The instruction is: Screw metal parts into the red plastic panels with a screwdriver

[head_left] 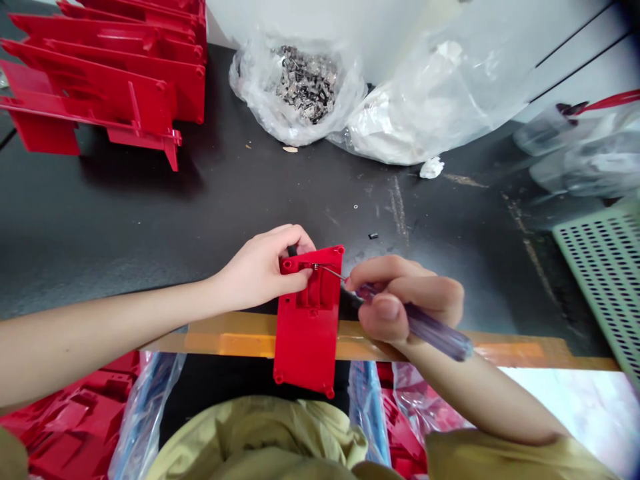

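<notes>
1. Our left hand (pixel 263 270) is closed around the top end of a red plastic panel (pixel 307 340), its fingers curled over the panel's edge.
2. Our right hand (pixel 405 300) is closed in a pencil-like grip on a screwdriver (pixel 435 331) with a clear purple handle. Its thin steel shaft (pixel 330 271) reaches a small metal fitting (pixel 315 267) at the panel's top end.
3. We hold the panel across the orange-edged front of a black workbench (pixel 200 200), with its lower end past that edge.
4. Farther along the bench lie stacked red plastic frames (pixel 100 87) and a clear bag of metal parts (pixel 305 83). A green perforated tray (pixel 607 287) sits off to the right.
</notes>
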Tool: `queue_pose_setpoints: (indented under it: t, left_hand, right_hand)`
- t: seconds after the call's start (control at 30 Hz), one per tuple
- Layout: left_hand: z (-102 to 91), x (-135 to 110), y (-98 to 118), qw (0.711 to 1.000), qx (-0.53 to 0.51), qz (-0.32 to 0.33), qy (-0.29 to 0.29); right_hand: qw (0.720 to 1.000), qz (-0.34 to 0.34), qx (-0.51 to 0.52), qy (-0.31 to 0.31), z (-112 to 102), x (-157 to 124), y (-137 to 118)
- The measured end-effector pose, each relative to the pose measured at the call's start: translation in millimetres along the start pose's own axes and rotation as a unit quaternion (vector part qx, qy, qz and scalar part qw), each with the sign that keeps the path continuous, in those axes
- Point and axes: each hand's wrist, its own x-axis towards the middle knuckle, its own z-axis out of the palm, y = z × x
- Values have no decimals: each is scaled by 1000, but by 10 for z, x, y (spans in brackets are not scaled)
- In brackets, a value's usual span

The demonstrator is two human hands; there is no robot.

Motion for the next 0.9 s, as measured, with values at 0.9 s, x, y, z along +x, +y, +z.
queue_pose_setpoints:
  t: [0.9]
  left_hand:
    - [24,16,-75,998,-58,17,30]
  right_hand:
    - [979,-92,131,128,199,195,207]
